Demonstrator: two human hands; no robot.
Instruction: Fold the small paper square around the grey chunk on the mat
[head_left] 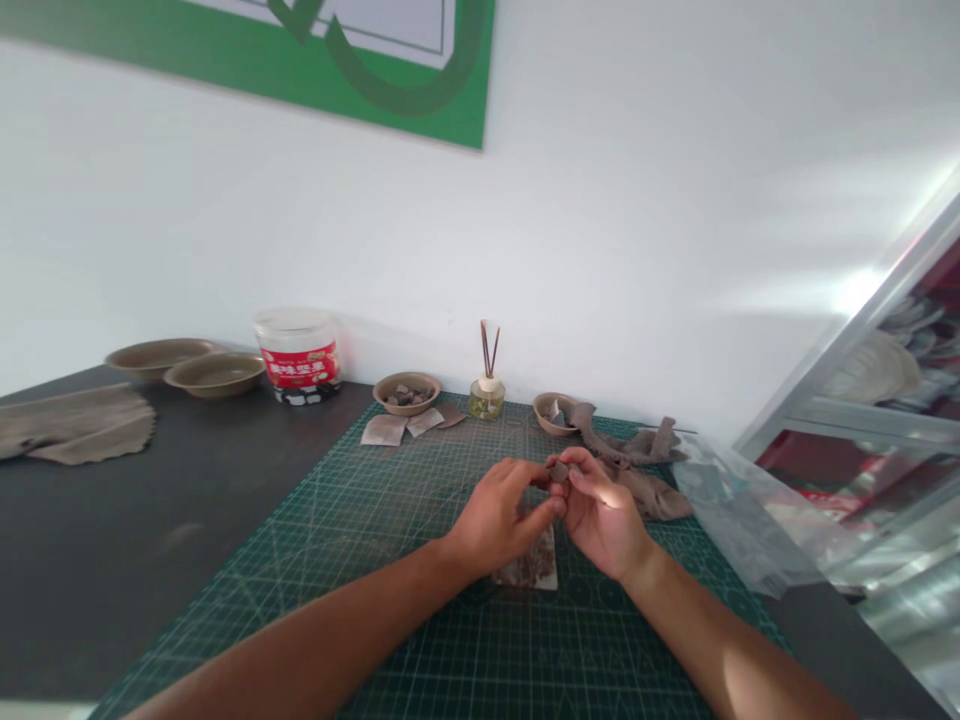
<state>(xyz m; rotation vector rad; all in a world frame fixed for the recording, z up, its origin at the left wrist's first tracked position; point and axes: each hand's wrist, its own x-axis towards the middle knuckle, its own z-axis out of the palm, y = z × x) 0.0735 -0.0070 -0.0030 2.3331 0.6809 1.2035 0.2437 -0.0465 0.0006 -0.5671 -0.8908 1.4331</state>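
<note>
Both my hands meet above the green cutting mat (405, 600), right of the frame's middle. A small dark grey-brown piece (559, 471) is pinched between their fingertips. My left hand (510, 515) holds it from the left, thumb below and fingers above. My right hand (604, 515) grips its right side with thumb and fingers. Under the hands lies a pale square tile (544, 570) with dark brown smears, partly hidden by my left hand.
Behind are a bowl of fragments (407, 408), flat pieces (384, 431), a reed diffuser (487, 397), a second bowl (553, 425) and crumpled cloths (652, 493). Left stand a lidded tub (298, 365), shallow bowls (214, 375) and a cloth (90, 425). Plastic sheeting (750, 530) lies right.
</note>
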